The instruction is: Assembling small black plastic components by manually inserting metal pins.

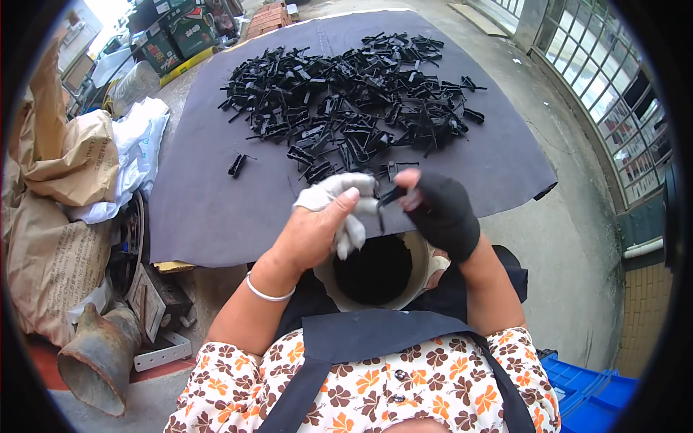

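Observation:
Close to the table's near edge, my left hand wears a white glove with the thumb bare, its fingers curled around one end of a small black plastic part. My right hand, in a black fingerless glove and smeared by motion, pinches the part's other end. Ahead of both hands spreads a large pile of similar black plastic parts. One loose black part lies apart at the left. Below my hands stands a pale bucket with small black pieces inside.
The table's dark grey cover drops at the front edge. Brown paper sacks, a white plastic bag and a rusty metal funnel shape crowd the left. A blue plastic crate is at lower right; a barred gate stands beyond.

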`<action>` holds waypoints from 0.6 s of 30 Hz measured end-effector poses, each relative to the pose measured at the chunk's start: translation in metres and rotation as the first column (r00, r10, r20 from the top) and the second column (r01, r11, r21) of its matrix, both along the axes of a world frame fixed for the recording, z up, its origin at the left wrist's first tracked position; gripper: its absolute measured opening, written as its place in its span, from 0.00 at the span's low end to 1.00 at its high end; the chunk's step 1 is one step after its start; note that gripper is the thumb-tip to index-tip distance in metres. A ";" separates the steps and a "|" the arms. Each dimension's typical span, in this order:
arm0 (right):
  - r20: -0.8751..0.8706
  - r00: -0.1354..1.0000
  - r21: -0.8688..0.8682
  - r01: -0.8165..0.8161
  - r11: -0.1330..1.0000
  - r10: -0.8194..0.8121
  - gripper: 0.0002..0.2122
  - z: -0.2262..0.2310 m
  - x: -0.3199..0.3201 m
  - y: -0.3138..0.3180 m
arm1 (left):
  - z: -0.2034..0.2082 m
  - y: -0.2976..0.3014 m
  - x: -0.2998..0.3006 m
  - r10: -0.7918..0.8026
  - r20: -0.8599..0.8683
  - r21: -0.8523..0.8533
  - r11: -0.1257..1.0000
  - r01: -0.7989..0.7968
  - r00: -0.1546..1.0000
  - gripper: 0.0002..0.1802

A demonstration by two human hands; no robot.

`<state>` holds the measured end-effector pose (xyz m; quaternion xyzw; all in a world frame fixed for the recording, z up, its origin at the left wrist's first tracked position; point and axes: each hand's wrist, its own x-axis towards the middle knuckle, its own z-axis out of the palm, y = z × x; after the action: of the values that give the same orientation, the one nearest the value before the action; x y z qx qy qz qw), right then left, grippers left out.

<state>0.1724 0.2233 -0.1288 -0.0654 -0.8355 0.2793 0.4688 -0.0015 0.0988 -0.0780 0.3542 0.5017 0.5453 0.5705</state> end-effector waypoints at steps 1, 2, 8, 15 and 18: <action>0.148 0.988 0.157 0.017 0.987 -0.041 0.19 0.007 0.000 -0.005 | -0.008 0.000 -0.004 -0.114 0.215 -0.004 0.993 0.118 0.970 0.18; 0.283 0.954 0.311 0.010 0.950 -0.103 0.20 0.014 0.001 -0.011 | -0.012 -0.001 -0.003 -0.144 0.300 0.013 0.989 0.147 0.943 0.18; 0.165 0.980 -0.109 -0.095 0.990 0.112 0.15 0.027 0.000 -0.027 | -0.023 -0.002 0.011 -0.008 0.147 0.046 0.999 0.001 0.989 0.14; 0.139 0.989 -0.476 0.114 0.872 -0.053 0.08 0.014 -0.007 -0.036 | -0.020 -0.005 0.030 0.069 -0.281 0.257 0.966 0.006 0.957 0.12; 0.204 0.977 -0.603 0.071 0.795 0.067 0.07 0.021 -0.005 -0.031 | -0.024 -0.004 0.029 0.095 -0.474 0.288 0.956 0.052 0.875 0.13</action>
<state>0.1672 0.1924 -0.1079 -0.2427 -0.7473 0.5229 0.3304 0.0280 0.0945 -0.1023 0.5535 0.5460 0.5139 0.3626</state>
